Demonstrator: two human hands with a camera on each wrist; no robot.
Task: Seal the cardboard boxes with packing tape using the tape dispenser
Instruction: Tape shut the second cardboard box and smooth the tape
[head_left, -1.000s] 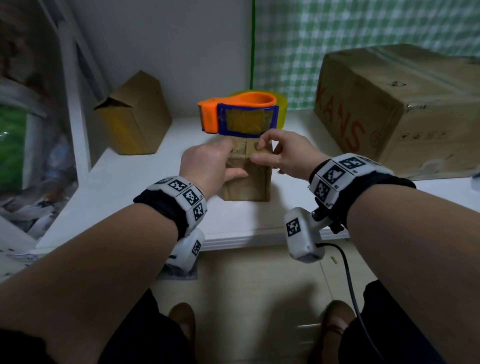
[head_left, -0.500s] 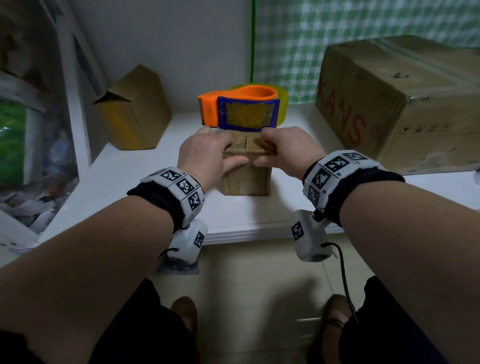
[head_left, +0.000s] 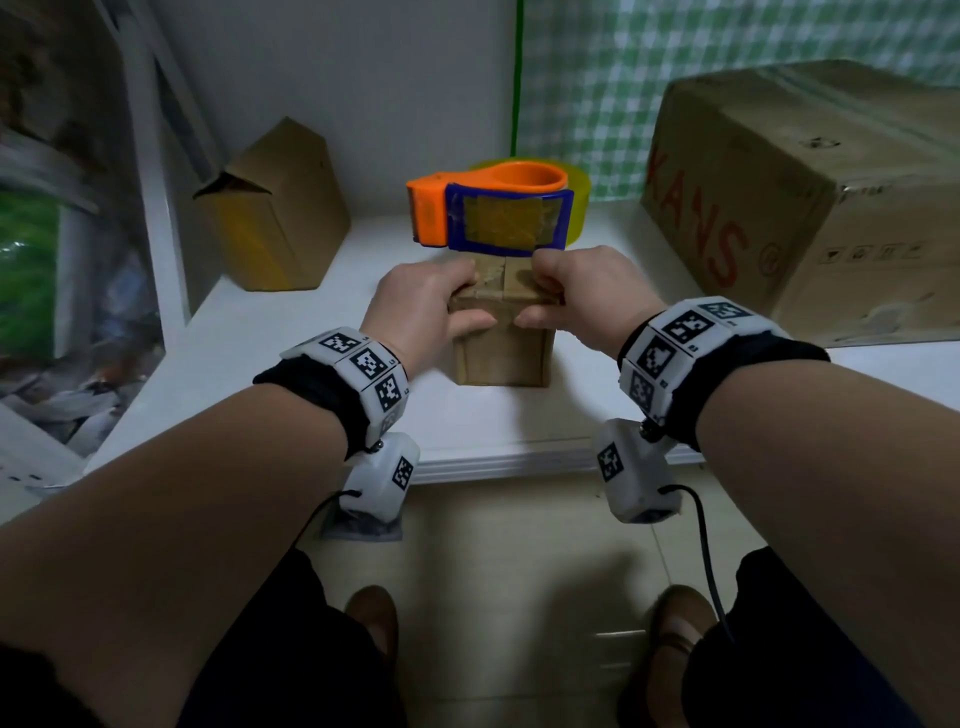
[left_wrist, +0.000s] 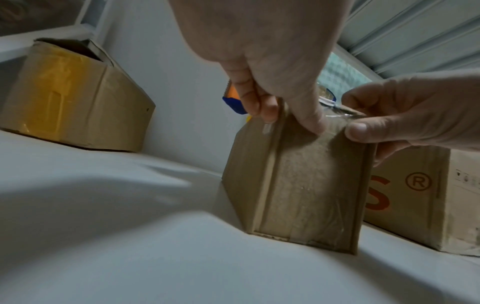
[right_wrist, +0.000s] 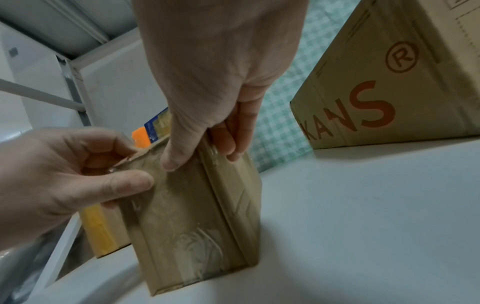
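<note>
Closest are two hands, both at the top of the small box. The left hand has its thumb on the front and its fingers curled over the top left edge, so its grip is holding the small box. The right hand does the same on the top right edge. A second ago the right hand was up and loose, with the fingers only touching the top. Now both hands have come down and squeeze the two top flaps together. The line where the flaps meet shows between the hands. I think this means the box is closed and ready for tape, but no new tape is on that line yet.

The small box stands upright near the front edge of the white surface. Old clear tape shines on its front.

Just behind it is the dispenser, orange and blue, with a yellow roll. No hand touches it. One hand must let go to fetch it, and the flaps may pop open then.

Farther back left is a yellow-taped box with an open end. On the right is a big box with red letters.

Count: three boxes, one dispenser, two hands.
</note>
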